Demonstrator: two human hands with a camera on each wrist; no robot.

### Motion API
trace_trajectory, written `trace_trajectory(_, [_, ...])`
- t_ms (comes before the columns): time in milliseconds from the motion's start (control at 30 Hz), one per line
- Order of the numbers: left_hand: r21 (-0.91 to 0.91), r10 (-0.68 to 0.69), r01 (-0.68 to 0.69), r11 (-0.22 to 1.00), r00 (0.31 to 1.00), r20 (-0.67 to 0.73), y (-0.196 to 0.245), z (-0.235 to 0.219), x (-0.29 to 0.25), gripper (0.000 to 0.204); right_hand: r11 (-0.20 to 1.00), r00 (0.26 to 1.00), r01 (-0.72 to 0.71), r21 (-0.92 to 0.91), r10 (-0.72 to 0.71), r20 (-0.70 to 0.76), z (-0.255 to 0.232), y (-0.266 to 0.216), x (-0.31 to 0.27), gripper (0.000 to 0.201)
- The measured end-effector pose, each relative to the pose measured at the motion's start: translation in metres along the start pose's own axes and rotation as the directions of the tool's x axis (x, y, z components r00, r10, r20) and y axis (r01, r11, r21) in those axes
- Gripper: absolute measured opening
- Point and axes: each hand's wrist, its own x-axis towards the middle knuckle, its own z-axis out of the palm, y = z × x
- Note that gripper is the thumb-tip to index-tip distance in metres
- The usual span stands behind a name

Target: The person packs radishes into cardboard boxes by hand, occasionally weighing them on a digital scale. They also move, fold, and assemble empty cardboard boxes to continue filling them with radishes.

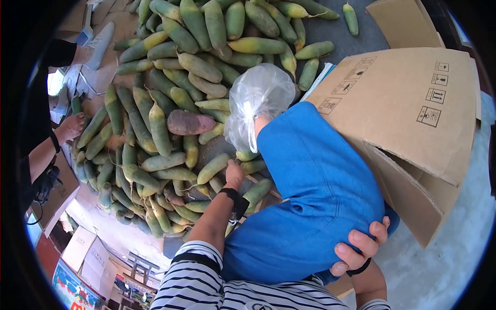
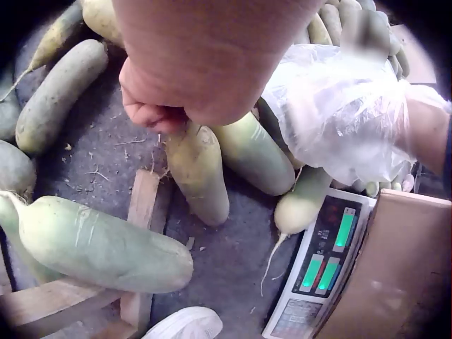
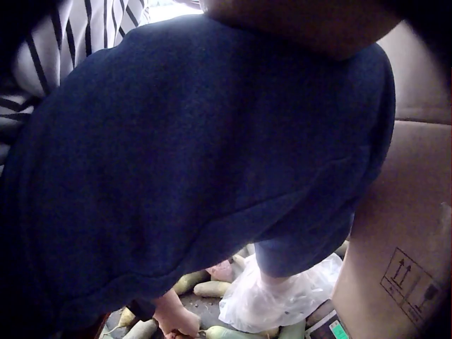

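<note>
Radish (image 2: 201,182) end hidden by left hand (image 1: 234,175); grip unclear.

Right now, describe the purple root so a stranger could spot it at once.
In the head view, go from the pile of green radishes to the clear plastic bag. Just left of that bag lies the purple root. It is thick, and its reddish-purple skin stands out from the green ones around it.

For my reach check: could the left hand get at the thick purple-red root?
Probably yes: the purple-red root lies uncovered near the left hand, though that hand seems to grip a long green radish.
</note>
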Motion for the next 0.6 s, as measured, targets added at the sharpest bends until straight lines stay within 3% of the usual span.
trace_trajectory(133, [0.085,0.011,-0.01,0.996,1.0,-0.017,0.019,-0.02,-0.013,0.023,1.0,0.999,-0.002,0.018,0.002,-0.038,0.002,0.001,-0.001,0.033])
trace_trajectory(233, [0.208,0.168,-0.167,0.964,0.986,0.01,0.024,-0.046,-0.019,0.019,0.997,0.997,-0.049,0.06,0.052,-0.05,0.0,-0.002,-0.001,0.029])
trace_trajectory(367, [0.294,0.478,-0.473,0.831,0.876,0.058,0.03,-0.09,-0.044,0.011,0.986,0.982,-0.085,0.145,0.107,-0.156,0.005,-0.004,0.005,0.03])
trace_trajectory(433, [0.428,0.753,-0.684,0.591,0.657,0.01,0.022,-0.103,-0.045,0.017,0.985,0.968,-0.053,0.162,0.091,-0.235,0.014,-0.002,0.004,0.032])
trace_trajectory(467, [0.503,0.74,-0.646,0.574,0.673,0.019,0.025,-0.113,-0.052,0.019,0.986,0.964,-0.036,0.165,0.078,-0.255,0.016,-0.002,0.004,0.034])
trace_trajectory(567, [0.595,0.804,-0.666,0.449,0.592,0.055,0.032,-0.149,-0.062,0.008,0.964,0.93,-0.032,0.265,0.126,-0.345,0.012,-0.006,0.014,0.033])
trace_trajectory(600, [0.604,0.802,-0.654,0.455,0.596,0.042,0.038,-0.161,-0.069,0.009,0.968,0.921,-0.04,0.248,0.132,-0.366,0.011,-0.007,0.016,0.033])
